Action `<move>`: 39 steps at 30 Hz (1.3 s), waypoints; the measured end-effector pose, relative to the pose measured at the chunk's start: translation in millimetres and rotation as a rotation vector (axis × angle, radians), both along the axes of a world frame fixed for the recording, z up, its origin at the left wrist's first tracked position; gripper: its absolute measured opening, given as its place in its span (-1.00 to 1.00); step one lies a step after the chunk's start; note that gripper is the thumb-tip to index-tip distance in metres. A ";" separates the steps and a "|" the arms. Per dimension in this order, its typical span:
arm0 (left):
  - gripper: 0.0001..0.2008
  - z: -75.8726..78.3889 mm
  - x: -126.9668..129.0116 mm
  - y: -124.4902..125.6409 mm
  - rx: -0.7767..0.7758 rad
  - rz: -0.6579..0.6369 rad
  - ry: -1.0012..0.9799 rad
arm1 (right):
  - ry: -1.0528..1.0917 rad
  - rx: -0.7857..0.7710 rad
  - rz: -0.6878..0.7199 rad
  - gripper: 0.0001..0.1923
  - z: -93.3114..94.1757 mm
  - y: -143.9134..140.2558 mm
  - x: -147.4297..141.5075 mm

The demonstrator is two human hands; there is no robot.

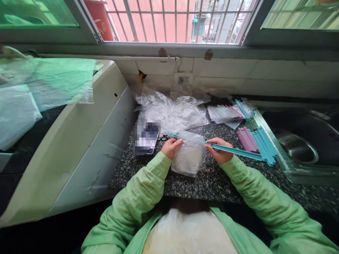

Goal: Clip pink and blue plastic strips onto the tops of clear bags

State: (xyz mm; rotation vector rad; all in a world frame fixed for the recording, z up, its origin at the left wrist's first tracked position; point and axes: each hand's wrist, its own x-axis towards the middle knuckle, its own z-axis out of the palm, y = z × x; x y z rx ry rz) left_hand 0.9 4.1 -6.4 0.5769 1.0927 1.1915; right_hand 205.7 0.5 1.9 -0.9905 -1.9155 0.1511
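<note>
Left grip: left hand [171, 146] is closed on the clear bag [189, 155] and the blue clip [233, 151] at its top.
Right grip: right hand [219, 151] pinches the clip's long end, fingers curled.
Bag: between both grips, over the table [212, 183].
Beyond right grip: loose clips [255, 140].
Beyond left grip: phone [146, 138], plastic wrap [172, 111].

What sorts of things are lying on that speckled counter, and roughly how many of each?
Blue sealing stick in both hands, left hand and right hand: 1
Small clear bag being held: 1
Pile of loose pink and blue sticks: 1
Heap of clear plastic bags: 1
Packed bags of sticks: 1 group, number unclear
Phone: 1
Total: 6 kinds
</note>
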 end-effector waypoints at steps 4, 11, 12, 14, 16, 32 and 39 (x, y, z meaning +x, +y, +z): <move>-0.65 0.0 0.4 0.5 -0.042 0.013 -0.043 | -0.012 -0.001 0.009 -0.89 -1.1 -0.2 0.5; -0.61 0.1 1.9 1.5 -0.067 0.030 -0.120 | -0.027 -0.015 0.058 -0.90 0.0 0.7 0.5; -0.62 0.2 1.9 1.3 -0.072 0.024 -0.113 | -0.035 -0.022 0.069 -0.89 1.0 1.2 1.4; -0.63 0.5 1.7 0.8 -0.074 0.022 -0.108 | -0.053 -0.053 0.090 -0.85 3.5 2.2 4.2; -0.63 0.9 1.3 0.4 -0.072 0.034 -0.119 | -0.077 -0.085 0.111 -0.79 6.4 3.2 7.9; -0.73 -0.2 2.5 1.3 -0.056 0.088 -0.143 | 0.004 0.106 0.113 -0.84 18.4 -4.8 16.2; -0.75 -4.5 2.3 1.2 -0.058 0.054 -0.114 | -0.109 0.227 0.145 -0.72 23.1 -12.8 12.2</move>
